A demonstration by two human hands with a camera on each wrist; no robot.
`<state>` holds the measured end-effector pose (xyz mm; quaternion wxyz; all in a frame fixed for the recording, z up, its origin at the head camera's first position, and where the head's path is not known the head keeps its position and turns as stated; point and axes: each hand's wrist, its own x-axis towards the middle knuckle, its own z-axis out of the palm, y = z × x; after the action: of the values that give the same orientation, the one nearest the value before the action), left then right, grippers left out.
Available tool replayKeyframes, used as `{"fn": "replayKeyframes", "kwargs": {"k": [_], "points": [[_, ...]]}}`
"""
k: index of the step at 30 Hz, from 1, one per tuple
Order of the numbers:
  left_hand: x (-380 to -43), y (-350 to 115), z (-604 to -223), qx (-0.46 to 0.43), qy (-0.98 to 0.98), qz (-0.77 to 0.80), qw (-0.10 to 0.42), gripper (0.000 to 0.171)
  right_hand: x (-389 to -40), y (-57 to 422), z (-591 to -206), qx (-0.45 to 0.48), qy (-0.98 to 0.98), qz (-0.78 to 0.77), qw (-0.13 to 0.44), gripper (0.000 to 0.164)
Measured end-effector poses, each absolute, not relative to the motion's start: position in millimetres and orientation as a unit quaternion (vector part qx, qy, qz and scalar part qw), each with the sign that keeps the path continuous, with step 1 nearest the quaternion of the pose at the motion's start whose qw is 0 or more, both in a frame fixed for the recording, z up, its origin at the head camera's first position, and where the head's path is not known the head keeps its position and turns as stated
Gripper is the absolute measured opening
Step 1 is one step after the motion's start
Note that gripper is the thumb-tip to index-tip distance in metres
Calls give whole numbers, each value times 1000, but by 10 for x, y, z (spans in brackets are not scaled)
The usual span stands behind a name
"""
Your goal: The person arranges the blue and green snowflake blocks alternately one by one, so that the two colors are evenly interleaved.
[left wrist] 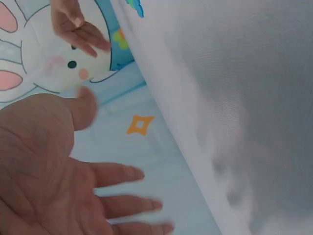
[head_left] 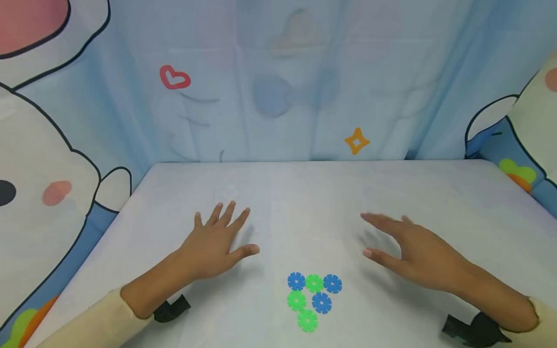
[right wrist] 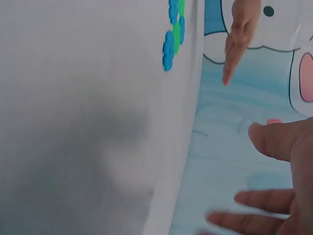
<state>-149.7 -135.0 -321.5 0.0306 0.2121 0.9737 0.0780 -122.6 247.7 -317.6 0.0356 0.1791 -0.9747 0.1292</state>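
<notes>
Three blue and three green flower-shaped discs lie in a cluster near the front middle of the white table, among them a blue disc [head_left: 322, 303] and a green disc [head_left: 307, 321]. To their left, my left hand [head_left: 211, 246] hovers over the table with its fingers spread and nothing in them. My right hand [head_left: 417, 253] is held above the table on the other side, thumb apart from the fingers, also holding nothing. In the right wrist view, blue discs [right wrist: 168, 51] show edge-on near the top, with the left hand [right wrist: 241, 36] beyond them.
A white cloth covers the table [head_left: 313, 203]. Behind it hangs a light blue curtain [head_left: 278, 130] printed with cartoon figures, a red heart and an orange star. A black strap with a small block [head_left: 171, 308] is on the left wrist, and a similar one [head_left: 474, 331] on the right.
</notes>
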Motion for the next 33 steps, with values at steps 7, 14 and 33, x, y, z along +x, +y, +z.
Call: {"fn": "replayKeyframes", "kwargs": {"k": [7,14,33], "points": [[-1467,-1250,-3186,288,941,160,-73,25,-1141,2262,-3160,306,-922,213,104,19],[-1458,-1070,-3247,313,916,251,12,7,-1160,2118,-3232,366,-881,298,45,15],[-1562,-720,-3486,335,892,266,144,27,-1436,1901,-3571,363,-868,319,-111,22]]}}
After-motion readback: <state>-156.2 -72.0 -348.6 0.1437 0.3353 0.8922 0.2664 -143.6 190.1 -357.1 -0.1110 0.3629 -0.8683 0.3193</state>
